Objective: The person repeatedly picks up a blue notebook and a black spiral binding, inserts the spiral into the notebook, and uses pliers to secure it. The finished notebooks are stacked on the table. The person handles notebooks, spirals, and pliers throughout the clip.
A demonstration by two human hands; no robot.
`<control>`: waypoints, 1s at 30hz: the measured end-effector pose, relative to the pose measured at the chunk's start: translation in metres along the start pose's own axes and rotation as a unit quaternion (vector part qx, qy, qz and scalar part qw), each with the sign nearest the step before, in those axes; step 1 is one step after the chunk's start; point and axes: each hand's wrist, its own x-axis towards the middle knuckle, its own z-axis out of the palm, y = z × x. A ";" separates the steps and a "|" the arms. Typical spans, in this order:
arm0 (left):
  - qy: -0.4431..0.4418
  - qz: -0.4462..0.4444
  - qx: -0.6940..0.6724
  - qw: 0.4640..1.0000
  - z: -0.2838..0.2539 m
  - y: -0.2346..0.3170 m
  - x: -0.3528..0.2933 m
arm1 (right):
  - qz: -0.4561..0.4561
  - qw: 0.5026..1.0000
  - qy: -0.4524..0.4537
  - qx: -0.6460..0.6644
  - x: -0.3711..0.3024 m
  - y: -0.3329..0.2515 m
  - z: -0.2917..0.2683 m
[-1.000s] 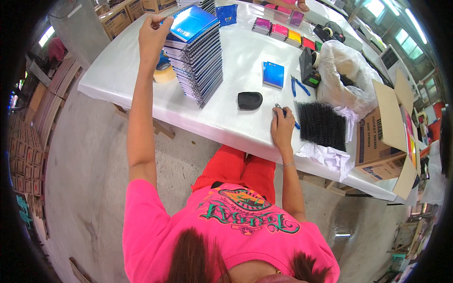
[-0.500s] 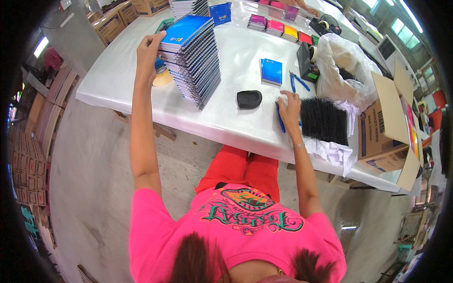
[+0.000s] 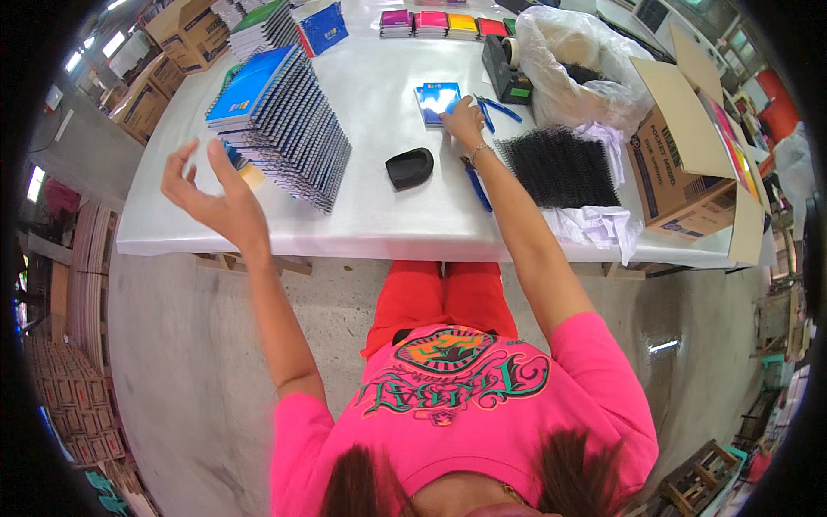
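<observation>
My left hand (image 3: 215,196) is held in the air beside the tall stack of blue-covered spiral notebooks (image 3: 297,138), its fingers spread and nothing in them. The stack leans slightly and its black coils face right. My right hand (image 3: 465,125) is at the lower right edge of a small blue notebook (image 3: 440,96) lying on the table, thumb and bent fingers closed at its edge. Another blue cover peeks out beneath that notebook. Blue-handled pliers (image 3: 500,110) lie just right of this hand, and a second blue-handled tool (image 3: 476,185) lies below its wrist.
A black rounded block (image 3: 409,168) sits mid-table. Black coils (image 3: 560,168) rest on white paper, near a plastic bag (image 3: 577,69) and an open carton (image 3: 685,177). A tape dispenser (image 3: 506,73) and a row of coloured notebooks (image 3: 446,26) stand farther back.
My left hand has let go of the stack's top edge and drawn back with fingers spread. My right hand has moved from the near blue-handled tool to the small blue notebook. The view has shifted.
</observation>
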 end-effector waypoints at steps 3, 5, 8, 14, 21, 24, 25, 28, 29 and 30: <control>-0.048 0.081 -0.002 0.996 0.001 0.024 -0.039 | -0.014 0.996 0.056 0.072 0.020 0.022 -0.006; -0.096 0.098 -0.036 0.990 0.008 0.034 -0.062 | -0.036 0.990 0.054 0.123 0.022 0.034 -0.012; -0.159 0.051 -0.103 0.981 0.017 0.040 -0.099 | -0.034 0.985 0.037 0.168 -0.001 0.033 -0.020; -0.238 -0.040 -0.215 0.946 0.042 0.063 -0.125 | -0.107 0.973 0.103 0.178 -0.005 0.051 -0.036; -0.274 -0.038 -0.232 0.933 0.057 0.076 -0.130 | -0.165 0.957 0.213 0.107 -0.037 0.035 -0.055; -0.274 0.029 -0.208 0.939 0.067 0.078 -0.127 | -0.209 0.952 0.169 0.143 -0.060 0.024 -0.079; -0.266 0.066 -0.180 0.945 0.066 0.080 -0.122 | -0.216 0.954 0.128 0.167 -0.079 0.014 -0.093; -0.267 0.178 -0.069 0.945 0.068 0.093 -0.108 | -0.311 0.918 0.093 0.227 -0.138 0.003 -0.128; -0.271 0.200 -0.018 0.941 0.067 0.102 -0.103 | -0.331 0.904 0.084 0.259 -0.158 0.001 -0.139; -0.321 0.198 -0.001 0.926 0.065 0.101 -0.104 | -0.326 0.906 0.062 0.262 -0.180 -0.002 -0.151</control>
